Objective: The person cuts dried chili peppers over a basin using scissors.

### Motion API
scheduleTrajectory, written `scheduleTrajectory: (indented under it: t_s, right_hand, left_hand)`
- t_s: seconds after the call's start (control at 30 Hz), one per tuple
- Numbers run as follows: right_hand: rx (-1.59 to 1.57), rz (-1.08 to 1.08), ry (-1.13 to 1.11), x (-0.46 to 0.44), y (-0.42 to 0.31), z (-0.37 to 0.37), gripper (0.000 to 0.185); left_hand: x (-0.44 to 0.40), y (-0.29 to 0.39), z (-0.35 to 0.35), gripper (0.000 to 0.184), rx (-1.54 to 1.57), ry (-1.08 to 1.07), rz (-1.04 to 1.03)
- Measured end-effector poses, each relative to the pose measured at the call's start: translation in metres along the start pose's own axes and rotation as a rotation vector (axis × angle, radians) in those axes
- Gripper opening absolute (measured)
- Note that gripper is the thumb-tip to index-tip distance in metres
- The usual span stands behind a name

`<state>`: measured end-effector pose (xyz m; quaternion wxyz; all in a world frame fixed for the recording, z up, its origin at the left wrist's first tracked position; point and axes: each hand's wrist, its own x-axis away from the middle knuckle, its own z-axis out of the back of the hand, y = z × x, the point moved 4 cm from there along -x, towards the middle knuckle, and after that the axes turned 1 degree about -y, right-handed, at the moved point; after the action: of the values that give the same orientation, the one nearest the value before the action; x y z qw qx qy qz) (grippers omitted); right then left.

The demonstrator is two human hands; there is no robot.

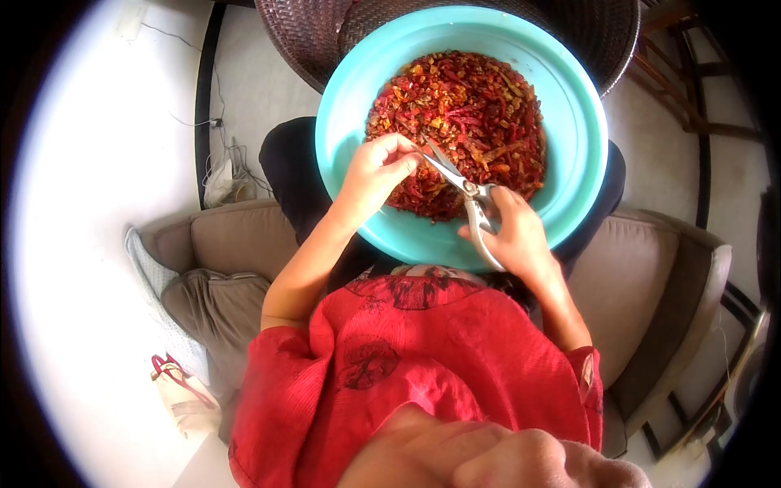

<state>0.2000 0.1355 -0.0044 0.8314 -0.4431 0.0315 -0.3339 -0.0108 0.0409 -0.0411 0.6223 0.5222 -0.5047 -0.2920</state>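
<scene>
A wide turquoise basin rests on my lap, holding a heap of cut dried red chilies with some orange and yellow pieces. Over its left part, my left hand pinches something small, mostly hidden by the fingers. Silver scissors with pale handles are in my right hand, above the lower right of the heap. Their blades are parted and point up and left, with the tips beside my left fingertips.
Behind the basin is a dark woven basket. A brown sofa surrounds me. Cables lie on the floor at left, a cloth bag lower left, and a wooden frame stands upper right.
</scene>
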Motion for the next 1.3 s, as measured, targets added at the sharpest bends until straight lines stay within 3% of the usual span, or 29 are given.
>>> scheduleTrajectory:
  t_s: [0.2, 0.43, 0.5, 0.6, 0.8, 1.0, 1.2, 1.3]
  right_hand:
    - [0.113, -0.029, -0.011, -0.003, 0.004, -0.001, 0.042]
    - [-0.037, -0.007, 0.020, 0.000, 0.014, -0.020, 0.040]
    - [-0.178, -0.175, -0.111, 0.002, 0.017, -0.024, 0.039]
    - [-0.227, -0.182, -0.155, 0.002, 0.015, -0.023, 0.043]
    - [-0.105, -0.022, -0.035, 0.003, 0.008, -0.017, 0.049]
    - [-0.161, -0.080, -0.065, 0.000, 0.007, -0.020, 0.043]
    - [-0.363, -0.173, -0.144, 0.004, 0.017, -0.033, 0.039]
    - [-0.302, -0.155, -0.127, 0.004, 0.013, -0.027, 0.041]
  left_hand:
    - [0.000, 0.006, -0.003, 0.005, -0.066, 0.034, -0.117]
    - [0.007, 0.008, 0.003, 0.010, -0.001, 0.043, -0.007]
    - [0.008, 0.009, 0.004, 0.012, -0.030, 0.025, 0.007]
    - [0.006, 0.010, 0.002, 0.013, -0.057, 0.038, 0.014]
    - [0.006, 0.009, -0.001, 0.013, 0.190, 0.068, 0.070]
    - [0.006, 0.005, -0.016, 0.013, 0.242, 0.005, 0.119]
    - [0.004, 0.007, -0.016, 0.014, 0.201, -0.044, 0.103]
    - [0.004, 0.006, -0.010, 0.014, 0.086, 0.034, 0.072]
